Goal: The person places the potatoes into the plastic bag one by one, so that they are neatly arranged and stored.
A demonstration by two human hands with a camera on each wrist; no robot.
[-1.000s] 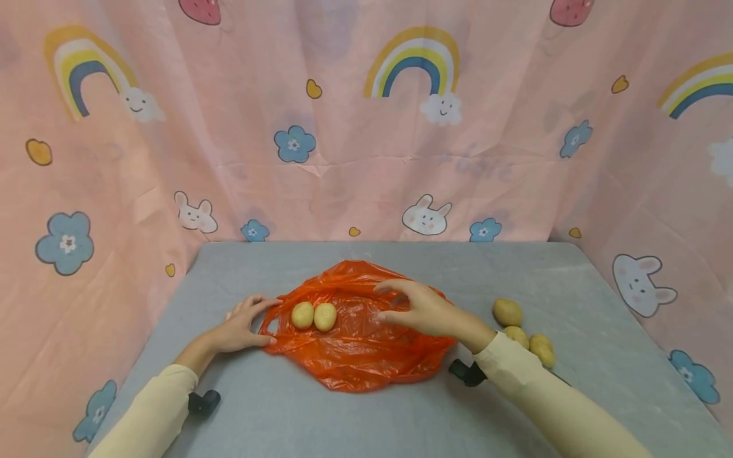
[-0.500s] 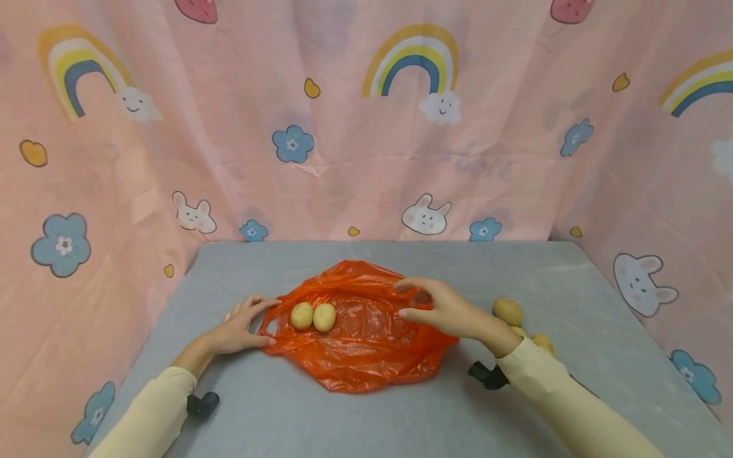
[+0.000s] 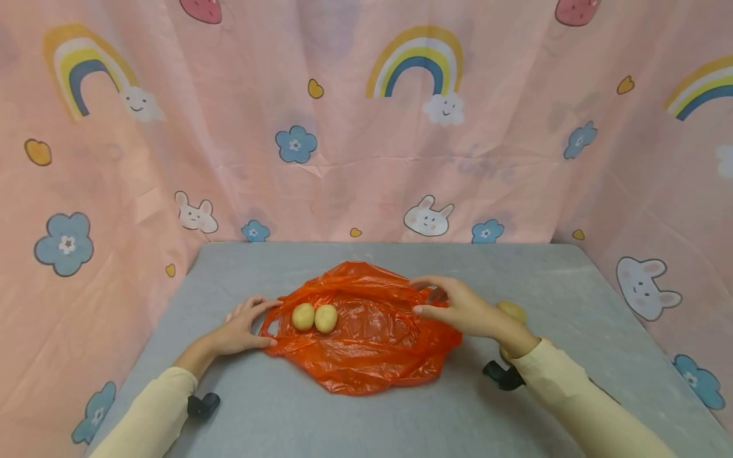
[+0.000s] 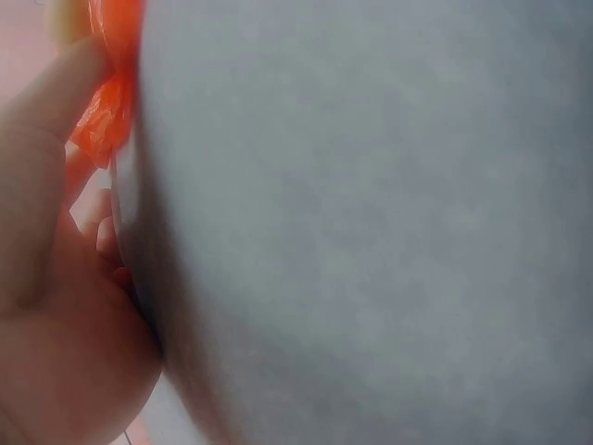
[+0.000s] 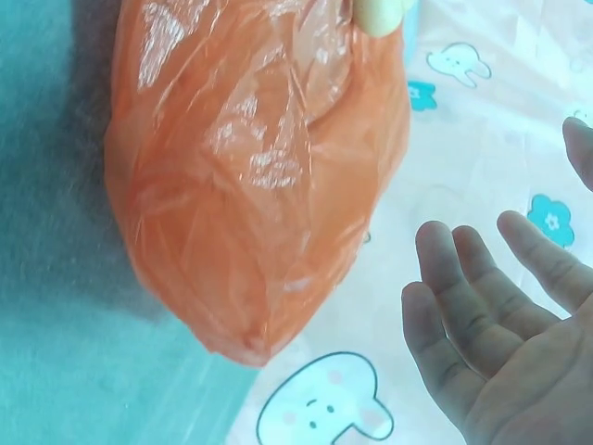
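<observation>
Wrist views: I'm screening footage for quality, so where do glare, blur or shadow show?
Left wrist: the table looks blurred, with a dark shadow band left of the picture's middle; right wrist: white glare streaks the orange bag, the table takes a teal cast, and the cloth backdrop looks washed out.

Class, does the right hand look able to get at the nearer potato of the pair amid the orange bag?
Probably yes: the right hand holds nothing, and that potato lies uncovered, with only the crumpled orange bag between. The left hand is at the bag's other end, clear of the potato.
</observation>
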